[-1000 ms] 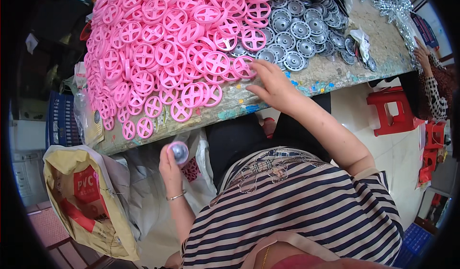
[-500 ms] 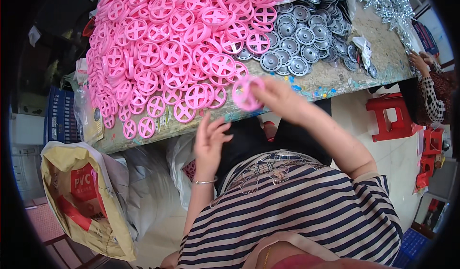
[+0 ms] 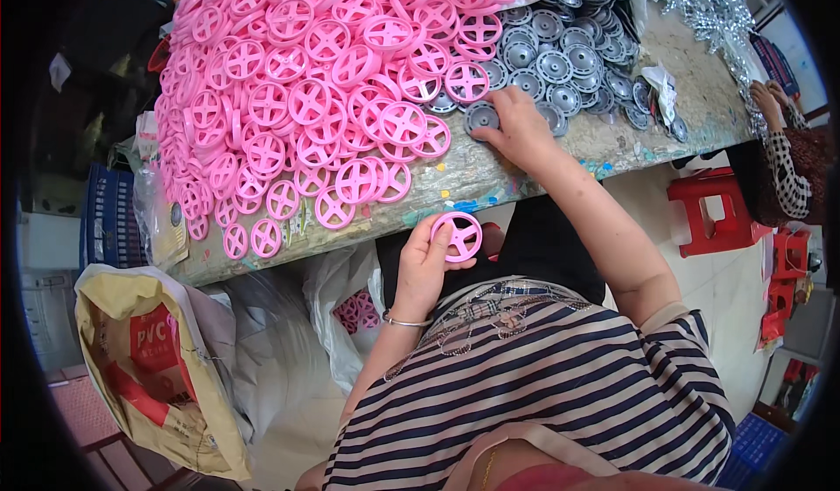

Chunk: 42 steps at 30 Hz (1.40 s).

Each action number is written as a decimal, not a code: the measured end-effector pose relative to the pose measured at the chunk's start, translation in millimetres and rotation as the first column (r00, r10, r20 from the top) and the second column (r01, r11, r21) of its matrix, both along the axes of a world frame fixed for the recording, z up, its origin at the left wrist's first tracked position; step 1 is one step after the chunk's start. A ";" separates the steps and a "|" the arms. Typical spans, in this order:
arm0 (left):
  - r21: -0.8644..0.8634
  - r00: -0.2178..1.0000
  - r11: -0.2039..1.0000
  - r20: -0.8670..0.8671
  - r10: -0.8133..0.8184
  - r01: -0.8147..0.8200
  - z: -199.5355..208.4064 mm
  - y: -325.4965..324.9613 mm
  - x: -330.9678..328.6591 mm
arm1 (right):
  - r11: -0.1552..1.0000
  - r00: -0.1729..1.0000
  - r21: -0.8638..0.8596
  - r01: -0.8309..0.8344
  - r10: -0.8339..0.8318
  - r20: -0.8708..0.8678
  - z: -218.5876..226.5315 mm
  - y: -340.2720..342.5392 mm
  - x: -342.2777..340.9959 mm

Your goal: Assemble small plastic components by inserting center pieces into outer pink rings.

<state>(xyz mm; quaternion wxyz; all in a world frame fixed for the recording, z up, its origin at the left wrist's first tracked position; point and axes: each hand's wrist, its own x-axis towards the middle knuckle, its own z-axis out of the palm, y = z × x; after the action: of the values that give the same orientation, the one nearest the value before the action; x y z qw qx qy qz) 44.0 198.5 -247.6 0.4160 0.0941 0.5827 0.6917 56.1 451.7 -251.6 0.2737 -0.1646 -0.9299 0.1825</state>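
My left hand (image 3: 424,268) holds a pink plastic ring with crossed spokes (image 3: 458,237) by its edge, in front of the table's near edge. My right hand (image 3: 522,130) reaches over the table, fingers at a round grey plastic disc (image 3: 482,119) on the near side of the grey pile; thumb and fingers are around its right edge. A large heap of pink spoked rings (image 3: 312,100) covers the left and middle of the table. Beside it on the right lies a pile of grey discs (image 3: 555,66), partly on a white bag.
The worn table (image 3: 420,195) has paint specks along its edge. An open yellow sack (image 3: 118,316) stands at lower left, beside a clear bag (image 3: 328,316) with pink rings inside. Silver tinsel (image 3: 700,14) lies far right, near another person's hands (image 3: 768,101). A red stool (image 3: 713,213) stands right.
The pink ring has passed from my right hand to my left, which has closed on it. My right hand has moved up and right to the grey discs.
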 end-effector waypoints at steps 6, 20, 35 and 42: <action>0.101 0.984 0.994 0.174 0.030 -0.048 -0.2 -6.4 -9.8 | 0.884 0.991 -0.449 -0.128 0.134 -0.018 45.8 -40.6 15.3; 0.242 0.976 0.967 0.216 0.027 -0.080 -1.0 -2.7 0.4 | 0.871 0.863 -0.183 -0.456 0.483 0.148 29.9 -119.7 62.8; 0.214 1.000 0.977 0.008 0.016 -0.018 8.5 -2.0 3.3 | 0.280 0.919 -0.959 -0.044 0.387 0.070 34.8 -101.0 65.5; 0.148 0.989 0.989 -0.138 0.050 -0.030 7.2 -9.9 3.0 | 0.340 0.914 -0.931 -0.135 0.405 0.015 35.1 -104.1 68.7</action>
<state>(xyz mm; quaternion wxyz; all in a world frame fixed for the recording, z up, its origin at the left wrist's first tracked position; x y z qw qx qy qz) 47.0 188.6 -240.4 0.3519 0.1612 0.5604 0.7322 124.9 347.6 -216.6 -0.0134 -0.1510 -0.7132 0.6844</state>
